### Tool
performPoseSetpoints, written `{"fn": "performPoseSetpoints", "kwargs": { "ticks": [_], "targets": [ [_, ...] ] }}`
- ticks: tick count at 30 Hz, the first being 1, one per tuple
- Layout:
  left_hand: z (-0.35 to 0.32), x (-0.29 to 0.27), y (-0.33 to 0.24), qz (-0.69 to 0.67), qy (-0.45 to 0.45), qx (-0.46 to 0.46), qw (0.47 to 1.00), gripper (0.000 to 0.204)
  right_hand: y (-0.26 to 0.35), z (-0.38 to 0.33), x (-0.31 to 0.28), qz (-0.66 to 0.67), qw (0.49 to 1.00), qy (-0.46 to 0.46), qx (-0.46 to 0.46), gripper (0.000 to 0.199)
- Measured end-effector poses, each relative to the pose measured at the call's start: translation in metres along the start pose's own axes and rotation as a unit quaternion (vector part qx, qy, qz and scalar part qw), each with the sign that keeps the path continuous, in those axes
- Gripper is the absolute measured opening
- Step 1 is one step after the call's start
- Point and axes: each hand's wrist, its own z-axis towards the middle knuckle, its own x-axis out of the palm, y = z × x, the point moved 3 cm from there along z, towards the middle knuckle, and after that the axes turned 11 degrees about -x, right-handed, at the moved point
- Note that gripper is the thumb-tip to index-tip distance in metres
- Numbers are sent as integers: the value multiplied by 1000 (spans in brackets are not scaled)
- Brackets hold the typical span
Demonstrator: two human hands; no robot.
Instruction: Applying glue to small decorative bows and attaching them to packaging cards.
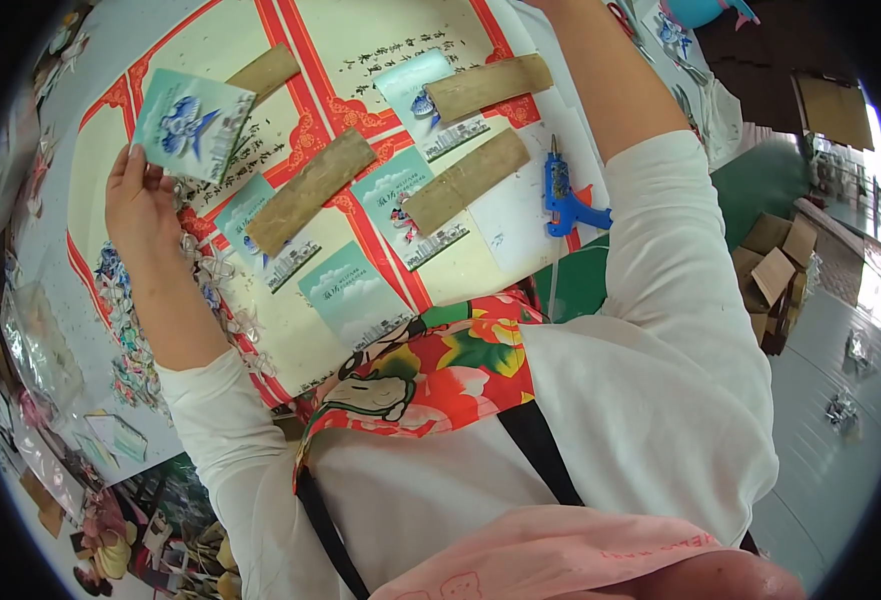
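Note:
My left hand (pixel 142 200) is closed on the lower left edge of a teal-green card (pixel 222 118) with a blue swallow-shaped kite ornament (pixel 186 125) on its front. My right hand (pixel 552 4) reaches past the top edge, so only the part by the wrist shows and its fingers are hidden. Below the held card, several similar cards lie on the table; one plain card (pixel 340 290) carries no ornament. Flat brown bamboo strips lie across others, such as one strip (pixel 312 190) and another strip (pixel 468 183). A blue glue gun (pixel 560 195) rests right of them.
Red-bordered cream paper sheets (pixel 310 95) cover the table. Small clear-wrapped ornaments (pixel 125 330) are heaped along the left. Something blue (pixel 695 12) and tools lie at the top right. Open cardboard boxes (pixel 775 275) stand to the right, and a green stool-like surface (pixel 760 185) is beyond my right arm.

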Motion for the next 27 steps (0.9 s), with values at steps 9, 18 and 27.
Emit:
{"fn": "performPoseSetpoints", "kwargs": {
  "ticks": [9, 18, 27],
  "targets": [
    [9, -27, 0, 25, 39, 11, 999, 26, -87, -21, -57, 174, 961, 86, -196, 31],
    [-18, -9, 14, 31, -12, 8, 999, 27, -17, -61, 1, -269, 953, 81, -117, 46],
    [-35, -6, 22, 5, -26, 4, 1000, 21, -28, -56, 53, -64, 962, 210, -165, 22]
  ]
}}
